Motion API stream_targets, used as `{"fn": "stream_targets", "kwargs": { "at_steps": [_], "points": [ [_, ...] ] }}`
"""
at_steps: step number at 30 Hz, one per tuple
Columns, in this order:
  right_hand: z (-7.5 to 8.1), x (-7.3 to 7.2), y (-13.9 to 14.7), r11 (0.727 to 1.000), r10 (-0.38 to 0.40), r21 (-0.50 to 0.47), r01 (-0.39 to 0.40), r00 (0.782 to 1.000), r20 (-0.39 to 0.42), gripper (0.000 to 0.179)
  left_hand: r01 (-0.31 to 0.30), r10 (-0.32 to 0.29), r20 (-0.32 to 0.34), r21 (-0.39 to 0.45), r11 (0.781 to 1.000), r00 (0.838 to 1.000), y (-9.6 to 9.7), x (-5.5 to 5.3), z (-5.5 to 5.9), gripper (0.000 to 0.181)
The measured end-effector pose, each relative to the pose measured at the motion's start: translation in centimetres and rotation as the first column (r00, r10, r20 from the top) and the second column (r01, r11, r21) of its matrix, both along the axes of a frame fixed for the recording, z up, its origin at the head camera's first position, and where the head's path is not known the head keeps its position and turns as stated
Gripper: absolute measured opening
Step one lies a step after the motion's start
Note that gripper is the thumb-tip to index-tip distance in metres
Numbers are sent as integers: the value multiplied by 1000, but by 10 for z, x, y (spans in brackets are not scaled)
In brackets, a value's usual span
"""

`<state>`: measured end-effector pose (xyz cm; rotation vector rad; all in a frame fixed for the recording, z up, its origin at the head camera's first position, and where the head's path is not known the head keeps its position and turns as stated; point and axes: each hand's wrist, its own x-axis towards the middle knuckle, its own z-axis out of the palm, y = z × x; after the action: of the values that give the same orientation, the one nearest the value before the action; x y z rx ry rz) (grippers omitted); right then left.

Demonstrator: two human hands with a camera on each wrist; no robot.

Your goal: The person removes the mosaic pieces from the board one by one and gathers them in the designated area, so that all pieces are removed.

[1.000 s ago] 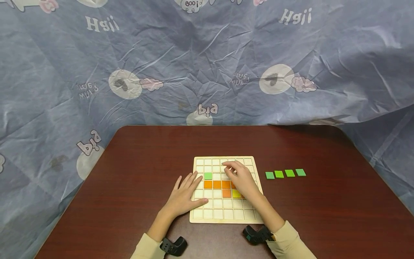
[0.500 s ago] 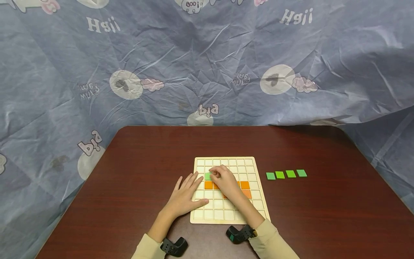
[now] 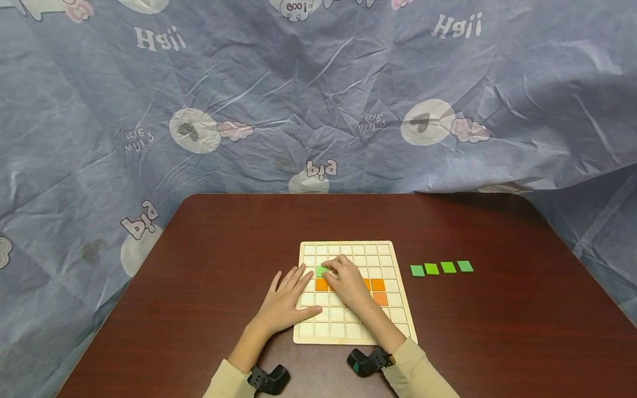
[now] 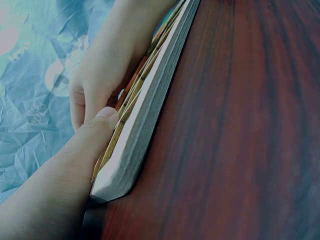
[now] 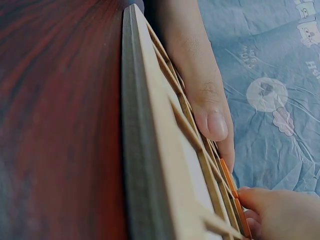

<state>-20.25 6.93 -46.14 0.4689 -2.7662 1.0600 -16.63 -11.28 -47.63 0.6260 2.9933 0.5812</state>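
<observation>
A square wooden grid board [image 3: 330, 330] lies on the table in the head view. My left hand [image 3: 283, 304] rests across its left edge, fingers spread and thumb along the lower left cells. My right hand [image 3: 348, 283] reaches over the middle of the board. Its thumb and index finger bend in at a light green tile [image 3: 320, 271] in the upper left part, pinching its right side. Orange tiles [image 3: 377, 284] form a row below, partly covered by the right hand. In the right wrist view, the left thumb [image 5: 212, 117] lies over the board's rim.
Several green tiles [image 3: 432, 269] lie in a slanting row on the dark red table [image 3: 492, 326], right of the board. A blue printed cloth [image 3: 308, 99] hangs behind the table. Each wrist wears a black camera mount [image 3: 269, 380].
My right hand has moved left across the board to the light green tile, uncovering orange tiles on the right and hiding the yellow one. The left hand stays in place.
</observation>
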Motion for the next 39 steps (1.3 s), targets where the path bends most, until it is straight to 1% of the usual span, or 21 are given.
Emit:
{"fn": "stream_targets", "kwargs": {
  "at_steps": [4,9,15,29,39],
  "points": [
    [0,0,0,1000,-2,-14,2,1000,17,22,-3,3,-1,-2,1000,1000,0,0,1,82],
    [-2,-1,-1,1000,-3,-22,3,1000,17,21,-5,5,8,-2,1000,1000,0,0,3,82],
    [-2,-2,-1,1000,-1,-31,1,1000,15,20,2,-2,-7,1,1000,1000,0,0,4,82],
    [-4,-4,0,999,13,-47,-12,1000,4,17,-7,7,-8,-8,1000,1000,1,0,2,82],
    [-4,-3,0,998,12,-55,-10,1000,21,17,-4,4,3,3,1000,1000,1,1,2,81]
  ]
}}
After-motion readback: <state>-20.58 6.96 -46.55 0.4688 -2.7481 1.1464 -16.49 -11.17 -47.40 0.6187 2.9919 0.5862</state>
